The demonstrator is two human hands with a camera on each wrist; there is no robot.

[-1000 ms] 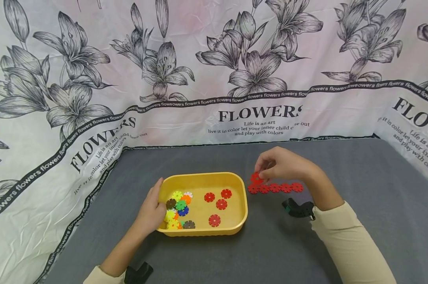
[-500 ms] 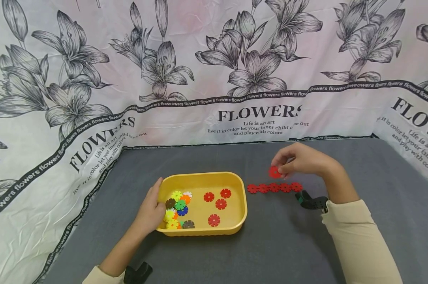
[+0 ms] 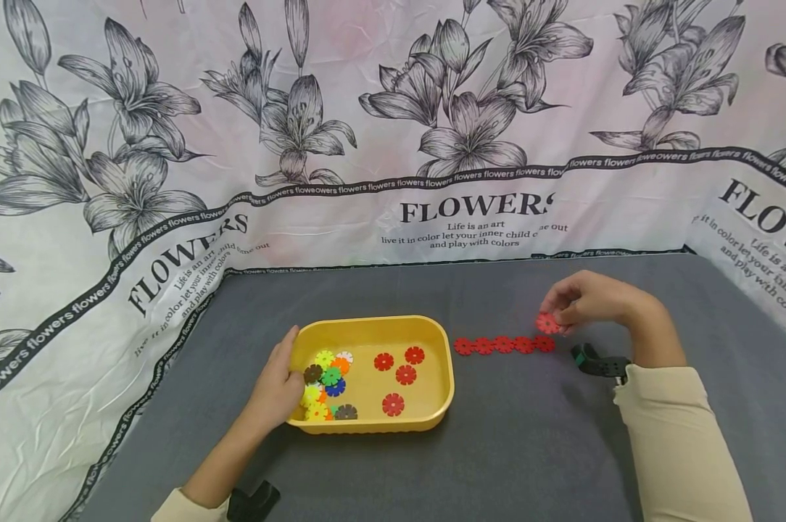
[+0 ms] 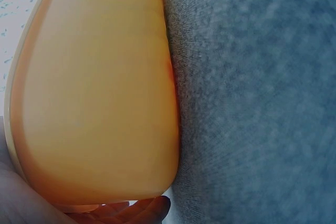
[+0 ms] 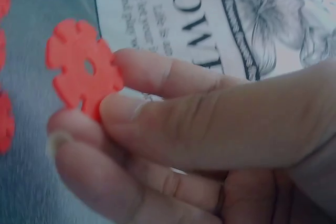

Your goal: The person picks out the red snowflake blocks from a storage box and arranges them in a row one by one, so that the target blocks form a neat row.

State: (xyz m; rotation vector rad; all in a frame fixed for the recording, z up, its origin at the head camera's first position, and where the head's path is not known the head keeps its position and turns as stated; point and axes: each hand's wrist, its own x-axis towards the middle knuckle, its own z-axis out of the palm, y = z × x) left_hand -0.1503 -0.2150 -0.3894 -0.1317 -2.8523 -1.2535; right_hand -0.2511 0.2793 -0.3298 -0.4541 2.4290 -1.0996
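The right hand (image 3: 592, 301) pinches a red notched disc (image 3: 547, 322) between thumb and fingers, just above the right end of a row of several red discs (image 3: 503, 345). In the right wrist view the pinched disc (image 5: 84, 66) is tilted, with a hole at its middle; whether it touches the row cannot be told. The left hand (image 3: 277, 384) grips the left end of a yellow tray (image 3: 373, 328), thumb over the rim. In the left wrist view the tray's outer wall (image 4: 100, 87) fills much of the picture, with fingertips (image 4: 157, 208) beneath its end.
Inside the tray, several mixed-colour discs (image 3: 331, 377) are heaped at the left, and several red discs (image 3: 406, 375) lie apart at the right. A grey cloth (image 3: 484, 464) covers the table. Behind it hangs a flower-printed white sheet (image 3: 341, 232).
The right hand has moved rightward with the pinched red disc, from above the row's left end to above its right end. The left hand and tray have stayed put.
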